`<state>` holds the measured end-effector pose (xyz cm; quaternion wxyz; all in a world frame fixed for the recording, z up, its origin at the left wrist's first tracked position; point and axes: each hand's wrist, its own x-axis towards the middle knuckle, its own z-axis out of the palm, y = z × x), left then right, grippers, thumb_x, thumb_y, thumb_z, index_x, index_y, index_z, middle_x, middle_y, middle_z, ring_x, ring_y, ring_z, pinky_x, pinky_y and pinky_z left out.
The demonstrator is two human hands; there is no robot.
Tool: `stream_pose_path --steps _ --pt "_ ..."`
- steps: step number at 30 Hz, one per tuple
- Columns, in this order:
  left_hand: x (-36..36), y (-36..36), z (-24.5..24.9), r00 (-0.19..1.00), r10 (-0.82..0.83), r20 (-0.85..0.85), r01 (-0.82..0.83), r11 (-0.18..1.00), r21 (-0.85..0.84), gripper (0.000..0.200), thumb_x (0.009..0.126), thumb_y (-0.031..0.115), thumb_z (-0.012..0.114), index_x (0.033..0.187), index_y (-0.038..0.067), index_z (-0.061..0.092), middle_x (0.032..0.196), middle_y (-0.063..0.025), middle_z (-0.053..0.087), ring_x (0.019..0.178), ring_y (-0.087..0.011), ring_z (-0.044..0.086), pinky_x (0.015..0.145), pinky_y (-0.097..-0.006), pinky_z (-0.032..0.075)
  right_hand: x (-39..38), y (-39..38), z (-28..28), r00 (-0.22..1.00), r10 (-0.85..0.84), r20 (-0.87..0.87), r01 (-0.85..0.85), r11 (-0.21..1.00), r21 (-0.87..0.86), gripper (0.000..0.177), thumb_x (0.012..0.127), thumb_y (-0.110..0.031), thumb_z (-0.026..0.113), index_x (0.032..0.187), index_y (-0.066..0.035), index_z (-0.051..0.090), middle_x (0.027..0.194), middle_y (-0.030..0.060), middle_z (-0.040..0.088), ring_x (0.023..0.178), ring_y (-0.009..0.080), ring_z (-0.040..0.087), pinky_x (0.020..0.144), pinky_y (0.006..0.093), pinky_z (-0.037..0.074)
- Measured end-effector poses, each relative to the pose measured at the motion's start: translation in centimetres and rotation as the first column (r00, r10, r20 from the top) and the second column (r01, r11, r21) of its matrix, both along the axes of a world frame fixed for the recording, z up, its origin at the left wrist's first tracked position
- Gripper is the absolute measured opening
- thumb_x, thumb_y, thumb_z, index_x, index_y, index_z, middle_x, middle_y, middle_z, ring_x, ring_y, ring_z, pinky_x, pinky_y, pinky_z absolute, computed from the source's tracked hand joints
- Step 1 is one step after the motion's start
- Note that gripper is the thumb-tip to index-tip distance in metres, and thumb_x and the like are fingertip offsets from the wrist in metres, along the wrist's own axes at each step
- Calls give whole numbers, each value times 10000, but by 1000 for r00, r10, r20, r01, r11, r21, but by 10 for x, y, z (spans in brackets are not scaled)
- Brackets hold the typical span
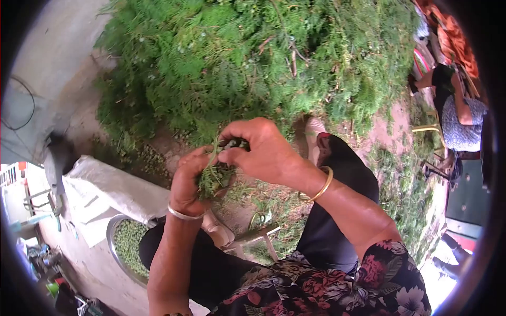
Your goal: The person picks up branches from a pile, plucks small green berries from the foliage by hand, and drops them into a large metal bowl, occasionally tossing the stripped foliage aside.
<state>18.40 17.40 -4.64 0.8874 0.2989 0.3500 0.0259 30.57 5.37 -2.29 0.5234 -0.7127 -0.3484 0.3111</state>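
Note:
My left hand (188, 181) is closed around a green leafy sprig (212, 178), which looks like a conifer cutting. Close against it, my right hand (259, 150) has its fingers curled in a pinch. Several small pale-green cones (236, 143) show inside the curl of the right fingers. A thin stem of the sprig rises between the two hands. Beyond them lies a large heap of green conifer branches (237, 63).
A metal basin (112, 239) of small green cones stands by my left knee, near a white sack (113, 184). Below my hands is a small wooden stool frame (258, 234). Another person (464, 118) sits at the right. A dark cable (32, 108) lies at the left.

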Motion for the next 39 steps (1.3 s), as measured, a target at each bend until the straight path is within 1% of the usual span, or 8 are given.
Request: stream_pose_path --steps 1,6,10,16,27,33,35,39 --pt "-1 3 0 994 -76 82 78 997 -17 254 840 159 531 1004 -33 562 817 -128 631 614 -197 631 400 -244 475 -1 0 3 989 8 -150 -4 1000 26 116 735 -17 669 836 29 634 682 67 617 625 93 560 567 255 460" --pt "-4 5 -3 960 -104 259 150 975 -164 360 873 296 553 1050 -18 561 894 -171 633 625 -211 629 366 -234 437 10 -3 18 939 22 -345 25 991 131 108 796 -50 605 826 50 630 717 59 627 622 91 549 530 202 426" --pt "-5 8 0 972 -1 235 91 923 -374 441 907 384 508 1072 -21 562 951 -181 629 702 -247 633 387 -238 440 17 -4 24 551 6 -834 204 969 142 121 839 -98 576 861 10 625 738 86 614 558 91 510 457 198 359" --pt "-5 12 -8 966 96 242 9 916 -400 359 933 364 477 985 24 581 831 -108 652 663 -227 625 382 -259 442 -1 -3 18 993 103 -48 -98 989 114 131 762 -103 704 845 -12 659 701 17 631 596 49 535 514 215 430" --pt "-7 7 -21 963 157 220 -50 905 -423 284 945 329 451 1010 74 559 866 -68 641 673 -156 617 407 -242 433 -17 2 -4 946 76 315 -154 961 231 149 735 -58 694 844 24 634 684 80 627 590 129 588 545 305 504" --pt "-2 7 -14 973 125 192 -35 910 -413 322 949 344 435 1052 61 548 882 -109 637 674 -231 608 398 -249 425 0 1 15 850 -45 -525 132 983 130 144 845 -118 631 802 19 632 670 19 600 546 81 543 463 219 444" --pt "-1 8 -13 971 131 201 -32 901 -433 329 951 348 431 1052 56 545 885 -117 635 673 -252 605 398 -249 426 8 -1 29 515 -16 -857 178 980 89 103 868 -87 580 827 -9 632 647 33 599 496 42 471 417 160 300" --pt "-1 9 -9 970 134 205 -29 893 -449 326 950 344 432 1041 52 544 892 -123 630 671 -258 605 402 -250 434 4 -3 15 812 -44 -582 87 995 45 100 813 -86 645 789 11 641 631 24 605 540 54 511 455 183 375"
